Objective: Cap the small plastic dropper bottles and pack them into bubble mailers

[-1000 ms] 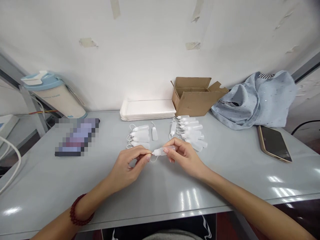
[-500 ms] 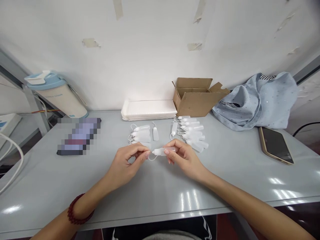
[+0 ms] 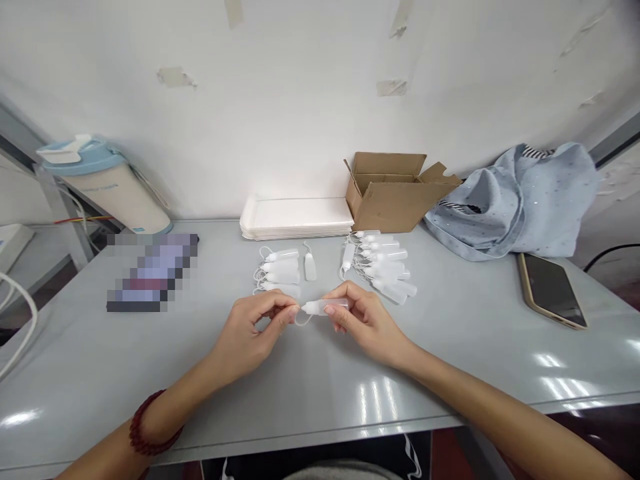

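Note:
Between thumb and fingers, my right hand (image 3: 367,319) grips the body of a small translucent white dropper bottle (image 3: 320,307), which lies sideways with its nozzle toward the left. At the nozzle end, my left hand (image 3: 263,327) is closed in a pinch on the small tethered cap, mostly hidden by the fingertips. A thin looped strap hangs below the bottle neck. Beyond my left hand lies a row of several similar bottles (image 3: 281,271), with one lone bottle (image 3: 311,267) beside it. Past my right hand is a looser pile of bottles (image 3: 387,267).
A stack of white trays (image 3: 300,220) and an open cardboard box (image 3: 395,203) stand against the wall. To the left are a tumbler (image 3: 120,193) and a pixelated phone-like object (image 3: 155,273). A blue cloth bag (image 3: 525,207) and a phone (image 3: 553,290) lie on the right.
The view has shifted slightly. Both hands keep the same hold on the bottle, whose nozzle sits right at my left fingertips; the other bottles have not moved.

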Demonstrator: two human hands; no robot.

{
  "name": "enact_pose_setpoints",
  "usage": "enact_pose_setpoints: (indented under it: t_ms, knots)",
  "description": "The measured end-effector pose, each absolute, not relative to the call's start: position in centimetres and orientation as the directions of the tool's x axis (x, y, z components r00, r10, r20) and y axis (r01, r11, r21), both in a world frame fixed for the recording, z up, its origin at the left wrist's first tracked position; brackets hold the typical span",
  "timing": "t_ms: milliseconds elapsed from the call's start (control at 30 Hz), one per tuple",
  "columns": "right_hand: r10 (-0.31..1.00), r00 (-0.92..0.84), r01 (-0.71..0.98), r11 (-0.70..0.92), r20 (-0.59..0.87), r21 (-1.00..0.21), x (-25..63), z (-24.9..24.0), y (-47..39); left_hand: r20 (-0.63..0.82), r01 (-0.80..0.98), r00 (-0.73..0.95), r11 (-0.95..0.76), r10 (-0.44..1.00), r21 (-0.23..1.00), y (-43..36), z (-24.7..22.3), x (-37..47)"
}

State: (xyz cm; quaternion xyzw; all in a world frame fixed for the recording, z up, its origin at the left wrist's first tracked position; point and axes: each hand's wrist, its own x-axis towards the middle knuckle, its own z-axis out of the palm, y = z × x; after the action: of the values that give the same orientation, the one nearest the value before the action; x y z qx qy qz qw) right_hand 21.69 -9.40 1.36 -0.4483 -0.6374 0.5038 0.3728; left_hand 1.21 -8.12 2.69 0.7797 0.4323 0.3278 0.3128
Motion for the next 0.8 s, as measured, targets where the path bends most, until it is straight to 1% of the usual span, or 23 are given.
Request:
enact_pose_setpoints:
  t_ms: [100, 167, 200, 267, 300, 333, 400, 500, 567, 633, 800]
  knots:
    - [0.914, -0.402, 0.214, 0.151, 0.054, -0.965, 21.3, 1.0, -9.5, 0.241, 0.466, 0.373, -0.406, 0.896, 0.786, -7.7, 3.2, 0.6]
    - [0.882, -0.449, 0.273, 0.286, 0.142, -0.918, 21.1, 0.7, -9.3, 0.230, 0.468, 0.309, -0.358, 0.923, 0.808, -7.2, 3.6, 0.0]
    - [0.860, -0.466, 0.316, 0.381, 0.208, -0.869, 21.0, 0.5, -9.1, 0.220, 0.467, 0.256, -0.320, 0.941, 0.824, -6.9, 3.8, -0.4]
    - [0.794, -0.499, 0.413, 0.569, 0.346, -0.711, 21.1, 0.2, -8.6, 0.181, 0.448, 0.135, -0.223, 0.974, 0.866, -6.2, 4.0, -1.2]
    - [0.758, -0.528, 0.457, 0.634, 0.384, -0.623, 21.1, 0.0, -8.3, 0.147, 0.428, 0.089, -0.171, 0.985, 0.887, -5.8, 4.1, -1.6]
    - [0.732, -0.559, 0.499, 0.672, 0.390, -0.547, 21.2, -0.2, -8.0, 0.105, 0.402, 0.063, -0.122, 0.992, 0.908, -5.4, 4.1, -1.9]
    - [0.715, -0.610, 0.572, 0.696, 0.342, -0.434, 21.3, -0.5, -7.4, 0.014, 0.346, 0.055, -0.032, 0.998, 0.938, -4.7, 3.9, -2.5]
    - [0.729, -0.641, 0.644, 0.681, 0.239, -0.350, 21.4, -0.8, -6.9, -0.111, 0.297, 0.082, 0.082, 0.990, 0.951, -4.0, 3.5, -3.0]
    - [0.740, -0.647, 0.668, 0.666, 0.182, -0.333, 21.4, -0.7, -6.8, -0.171, 0.292, 0.110, 0.132, 0.979, 0.947, -3.7, 3.3, -3.1]
    - [0.749, -0.647, 0.683, 0.652, 0.140, -0.331, 21.3, -0.6, -6.7, -0.201, 0.292, 0.140, 0.154, 0.970, 0.944, -3.7, 3.2, -3.1]
    - [0.758, -0.643, 0.691, 0.636, 0.109, -0.344, 21.2, -0.5, -6.8, -0.272, 0.295, 0.187, 0.210, 0.944, 0.932, -3.7, 2.9, -3.0]
